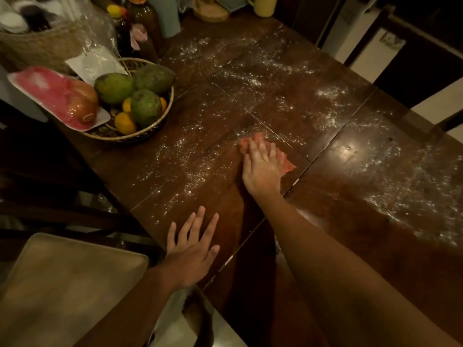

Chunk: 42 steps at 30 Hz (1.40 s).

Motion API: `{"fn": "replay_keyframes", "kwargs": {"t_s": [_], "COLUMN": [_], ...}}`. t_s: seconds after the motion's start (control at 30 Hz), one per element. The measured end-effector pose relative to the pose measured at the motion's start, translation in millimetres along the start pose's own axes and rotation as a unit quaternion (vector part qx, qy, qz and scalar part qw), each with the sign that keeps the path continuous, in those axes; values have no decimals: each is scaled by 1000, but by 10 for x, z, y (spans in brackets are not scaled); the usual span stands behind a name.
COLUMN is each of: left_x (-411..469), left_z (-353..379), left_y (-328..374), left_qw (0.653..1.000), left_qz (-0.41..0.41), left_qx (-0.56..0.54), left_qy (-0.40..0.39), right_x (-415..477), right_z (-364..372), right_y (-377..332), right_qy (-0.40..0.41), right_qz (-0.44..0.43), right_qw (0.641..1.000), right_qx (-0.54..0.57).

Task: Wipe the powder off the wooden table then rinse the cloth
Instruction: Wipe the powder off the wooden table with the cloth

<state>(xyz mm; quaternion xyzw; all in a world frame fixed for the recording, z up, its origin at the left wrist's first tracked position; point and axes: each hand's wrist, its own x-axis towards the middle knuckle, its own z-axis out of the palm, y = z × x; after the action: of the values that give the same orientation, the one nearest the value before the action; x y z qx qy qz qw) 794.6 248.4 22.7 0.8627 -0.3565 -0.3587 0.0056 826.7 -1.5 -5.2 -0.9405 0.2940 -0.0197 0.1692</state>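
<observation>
A dark wooden table (338, 196) fills the view, with white powder (250, 78) scattered over its far and right parts and a streak near the left edge. My right hand (261, 169) presses flat with straight fingers on a pink cloth (288, 165) in the middle of the table. The cloth shows beyond my fingertips and to the right of my hand. My left hand (193, 249) rests flat on the table's near edge, fingers spread, holding nothing. The strip of wood between my two hands looks free of powder.
A woven basket (160, 121) of mangoes and oranges stands at the left edge, with a pink foam tray (50, 93) leaning on it. Bottles (145, 23), a straw basket (37, 46) and a yellow mug (265, 6) stand at the back. A chair seat (62, 284) is at lower left.
</observation>
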Motion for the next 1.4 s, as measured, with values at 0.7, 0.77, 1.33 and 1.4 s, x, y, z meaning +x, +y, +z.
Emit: {"fn": "replay_keyframes", "kwargs": {"t_s": [0.7, 0.77, 1.33, 1.4], "left_x": [-19, -13, 15, 27], "left_z": [-128, -105, -102, -95], "left_y": [-11, -11, 5, 7], "left_qw": [998, 998, 998, 998], "left_qz": [36, 29, 16, 11], "left_qx": [-29, -29, -52, -52], "left_qy": [-50, -44, -34, -38], "right_x": [573, 816, 476, 301], "right_z": [-20, -55, 430, 451], "right_y": [-469, -412, -1539, -1567], "right_qy": [-152, -85, -64, -116], "right_qz": [-318, -231, -283, -398], "right_qw": [936, 969, 957, 910], "right_qx": [-5, -19, 13, 21]}}
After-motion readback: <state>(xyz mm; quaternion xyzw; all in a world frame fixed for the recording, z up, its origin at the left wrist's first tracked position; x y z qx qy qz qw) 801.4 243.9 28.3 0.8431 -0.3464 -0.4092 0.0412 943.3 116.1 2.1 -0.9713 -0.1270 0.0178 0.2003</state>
